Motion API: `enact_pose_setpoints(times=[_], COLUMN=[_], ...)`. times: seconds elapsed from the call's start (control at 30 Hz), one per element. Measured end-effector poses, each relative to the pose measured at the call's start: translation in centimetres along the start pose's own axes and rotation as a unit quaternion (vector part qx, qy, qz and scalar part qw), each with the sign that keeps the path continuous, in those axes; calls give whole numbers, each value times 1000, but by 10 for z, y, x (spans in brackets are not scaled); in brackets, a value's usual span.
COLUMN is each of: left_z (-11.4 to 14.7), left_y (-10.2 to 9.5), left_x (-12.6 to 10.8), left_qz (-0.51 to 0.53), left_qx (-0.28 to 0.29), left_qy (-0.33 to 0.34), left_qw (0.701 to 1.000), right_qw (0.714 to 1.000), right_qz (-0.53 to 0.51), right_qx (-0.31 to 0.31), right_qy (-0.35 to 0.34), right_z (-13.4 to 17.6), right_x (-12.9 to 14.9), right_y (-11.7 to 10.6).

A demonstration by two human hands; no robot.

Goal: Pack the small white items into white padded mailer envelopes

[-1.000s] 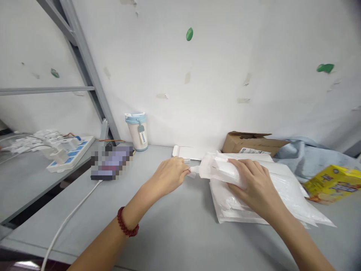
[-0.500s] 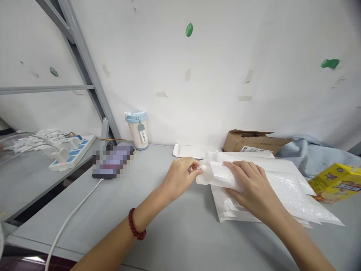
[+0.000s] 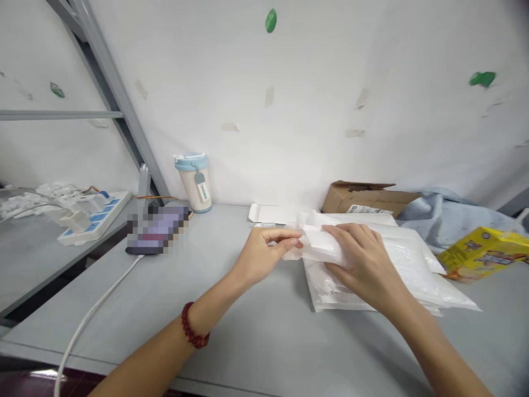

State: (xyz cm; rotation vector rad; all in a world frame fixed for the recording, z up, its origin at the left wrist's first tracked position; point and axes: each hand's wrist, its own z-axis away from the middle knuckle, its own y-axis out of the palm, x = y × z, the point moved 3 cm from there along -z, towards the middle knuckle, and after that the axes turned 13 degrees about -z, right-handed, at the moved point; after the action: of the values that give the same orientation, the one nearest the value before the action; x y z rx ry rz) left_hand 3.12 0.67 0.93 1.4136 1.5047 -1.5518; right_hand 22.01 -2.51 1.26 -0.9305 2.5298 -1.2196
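**White plastic pouch held open at its mouth**

White plastic pouch (image 3: 320, 248), soft and slightly glossy, is held just above a flat stack of similar white plastic bags (image 3: 413, 275) lying on the grey table (image 3: 256, 331). The right hand (image 3: 359, 263) is closed over the pouch's body, fingers wrapped across the top. The left hand (image 3: 260, 258) is pinched on the pouch's left end, thumb and forefinger gripping the crumpled edge there. Whether anything is inside the pouch cannot be told; it looks bulged and rounded under the right hand, while its left end is wrinkled and not yet flat or sealed, so the handling of this end is judged unfinished. The stack beneath appears untouched and neatly piled.

A flat white carton blank (image 3: 270, 213) is seen just behind the hands. A brown cardboard box (image 3: 367, 197) stands near the wall, a pale blue cloth (image 3: 446, 218) beside it, and a yellow printed box (image 3: 481, 253) to the far right. A blue-lidded cream tumbler (image 3: 193, 182) stands to the left.
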Motion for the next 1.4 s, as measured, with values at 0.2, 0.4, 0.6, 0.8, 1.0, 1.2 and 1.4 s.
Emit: enact_pose_setpoints(times=[0.2, 0.4, 0.6, 0.8, 1.0, 1.2, 1.4], left_z=[2, 4, 5, -1, 1, 10, 25], left_y=[-1, 8, 8, 3, 16, 29, 40], left_x=[0, 5, 8, 16, 14, 11, 6], left_qz=[-61, -139, -192, -21, 94, 34, -18], left_qx=[-9, -37, -97, -63, 63, 1, 50], left_qy=[26, 24, 18, -52, -95, -107, -56], left_qw=[998, 989, 976, 996, 989, 994, 997], right_qw=[1000, 1000, 1000, 1000, 999, 998, 994], right_qz=[-2, 4, 10, -15, -30, -38, 58], right_qx=[-17, -7, -11, -5, -9, 23, 35], right_qy=[-7, -14, -20, -16, -23, -40, -87], right_z=[1, 1, 0, 1, 0, -1, 3], right_x=[1, 4, 5, 5, 11, 19, 16], right_y=[-2, 3, 3, 2, -1, -1, -1])
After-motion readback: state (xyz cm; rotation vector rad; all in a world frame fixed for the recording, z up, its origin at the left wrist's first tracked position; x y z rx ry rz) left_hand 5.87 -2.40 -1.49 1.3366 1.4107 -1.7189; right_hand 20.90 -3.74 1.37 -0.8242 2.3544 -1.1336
